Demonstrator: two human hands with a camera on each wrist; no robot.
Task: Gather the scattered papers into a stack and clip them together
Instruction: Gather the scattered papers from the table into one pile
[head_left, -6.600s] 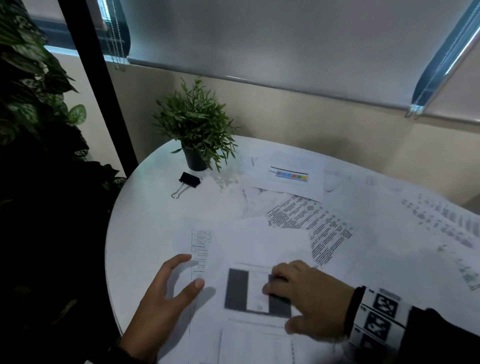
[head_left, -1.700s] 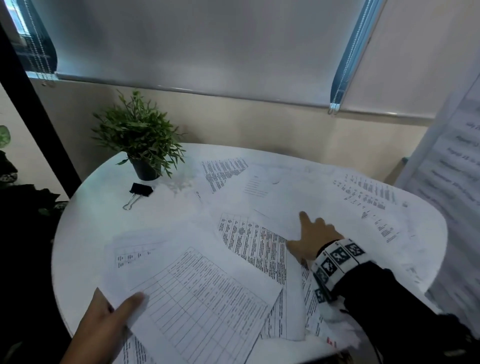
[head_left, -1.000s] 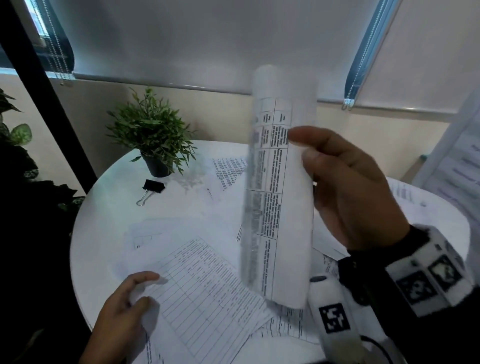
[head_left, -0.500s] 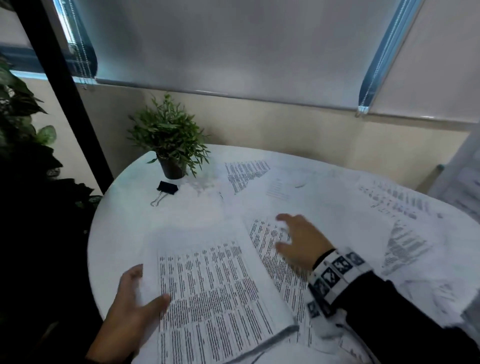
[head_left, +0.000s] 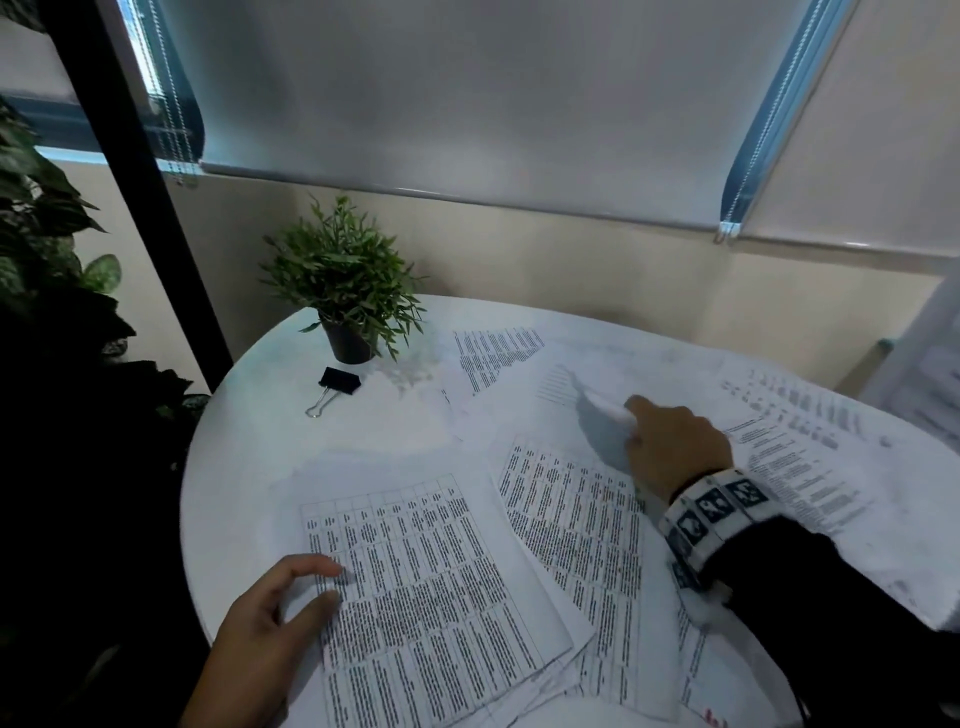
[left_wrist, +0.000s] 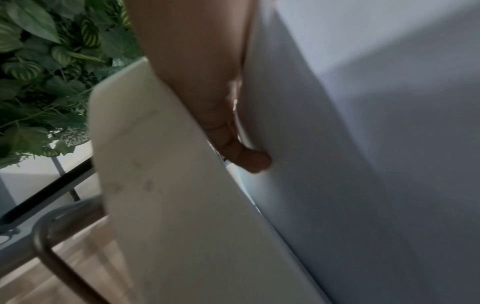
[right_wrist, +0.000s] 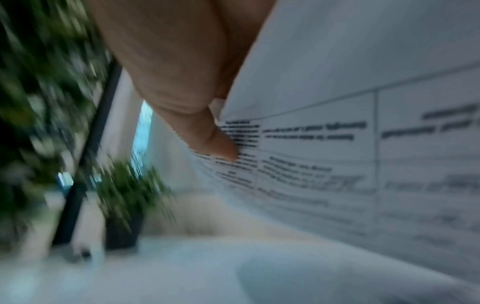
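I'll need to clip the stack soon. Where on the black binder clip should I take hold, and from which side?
Probably the silver wire handles of the binder clip, approached from the near left. They stick out that way over bare table, while the potted plant crowds the black body's far side.

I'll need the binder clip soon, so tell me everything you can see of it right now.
The binder clip is small, with a black body, seemingly metal, and a silvery wire handle pointing toward the near left. It lies unused on the white table, just in front of the potted plant, left of the papers. Only the table touches it.
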